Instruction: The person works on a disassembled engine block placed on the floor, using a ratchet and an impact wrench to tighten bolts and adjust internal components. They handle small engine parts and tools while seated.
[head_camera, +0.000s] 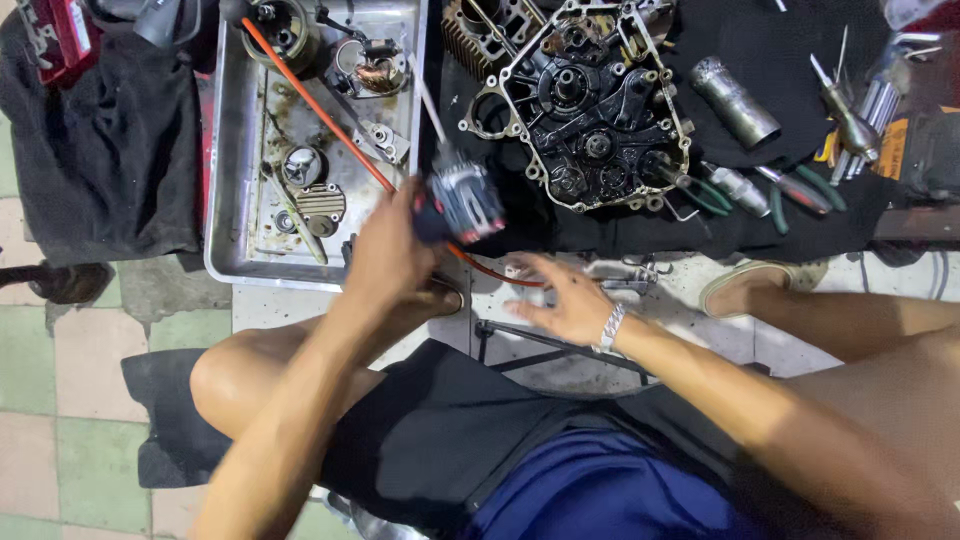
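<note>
Left hand (395, 255) grips a blurred grey-and-red part (462, 200) just below-left of the engine case (590, 100), lifted for inspection. Right hand (565, 300), fingers spread and holding nothing, hovers over the floor below the case, seemingly reaching

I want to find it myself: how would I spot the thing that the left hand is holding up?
Start at the big black engine case on the dark cloth. Just left of it, beside the metal tray, the left hand holds a small blurred tool: grey, black and red, unlike the green-handled pliers.
</note>
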